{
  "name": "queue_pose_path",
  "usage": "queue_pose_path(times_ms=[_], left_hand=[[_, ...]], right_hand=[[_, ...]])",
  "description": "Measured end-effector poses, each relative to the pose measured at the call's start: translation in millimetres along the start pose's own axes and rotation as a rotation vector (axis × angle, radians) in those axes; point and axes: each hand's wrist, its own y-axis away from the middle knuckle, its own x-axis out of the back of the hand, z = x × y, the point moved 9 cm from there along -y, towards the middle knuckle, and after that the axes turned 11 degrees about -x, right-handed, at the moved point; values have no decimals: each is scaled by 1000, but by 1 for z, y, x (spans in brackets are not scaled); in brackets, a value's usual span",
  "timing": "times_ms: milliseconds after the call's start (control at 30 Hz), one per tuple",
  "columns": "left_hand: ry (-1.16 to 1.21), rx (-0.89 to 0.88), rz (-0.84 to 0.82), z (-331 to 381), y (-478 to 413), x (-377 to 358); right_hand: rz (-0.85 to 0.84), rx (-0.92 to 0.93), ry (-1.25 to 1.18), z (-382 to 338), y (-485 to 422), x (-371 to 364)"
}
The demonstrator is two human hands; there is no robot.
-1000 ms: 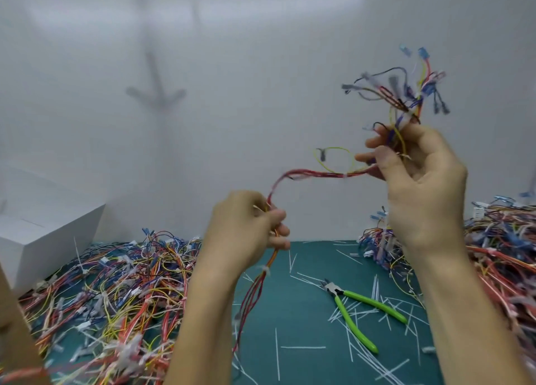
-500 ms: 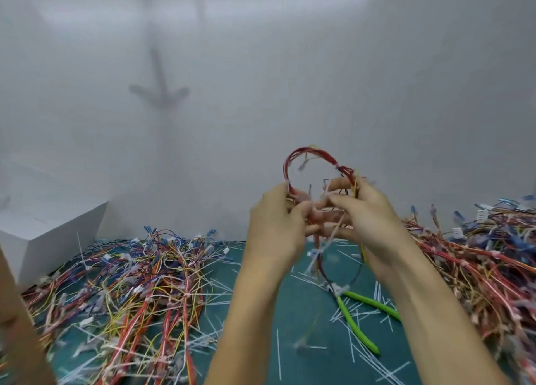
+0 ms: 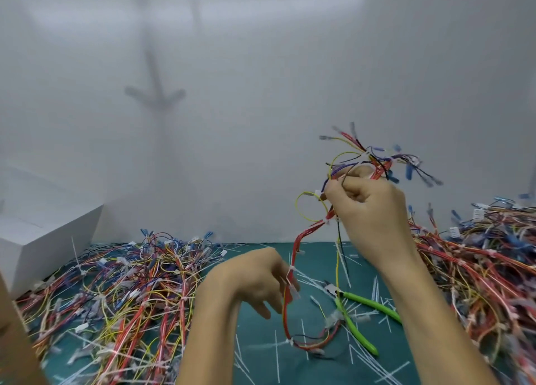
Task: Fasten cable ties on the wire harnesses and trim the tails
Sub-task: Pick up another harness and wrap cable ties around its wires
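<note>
One head-worn wide-angle camera looks forward and down, close over the mat [image 3: 255,323]

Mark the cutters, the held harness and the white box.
cutters [image 3: 354,328], head view, on the lower green handle.
held harness [image 3: 299,238], head view, on the hanging red bundle.
white box [image 3: 49,248], head view, on the side facing the camera.

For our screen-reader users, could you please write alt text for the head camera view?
A person's right hand holds a wire harness up by its connector end, while the left hand meets its red strand lower down. Green-handled cutters lie on the teal mat, a harness heap at left and another heap at right.
</note>
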Motion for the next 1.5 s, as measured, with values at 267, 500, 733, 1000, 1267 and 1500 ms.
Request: queue_pose_path(times_ms=[267, 500, 733, 1000, 1267, 1500], left_hand=[[78, 84, 588, -53, 4, 56], [423, 112, 766, -81, 6, 50], [737, -455, 870, 24, 38, 85], [873, -609, 928, 67, 51, 82], [624, -648, 933, 75, 56, 87], [206, -677, 849, 103, 62, 81]], right_hand=[[-278, -44, -122, 5, 0, -19], [-265, 89, -31, -7, 0, -16], [-399, 115, -76, -17, 13, -34], [-607, 21, 26, -4, 19, -49], [-398, -130, -142, -2, 1, -13], [-180, 1, -99, -23, 4, 2]])
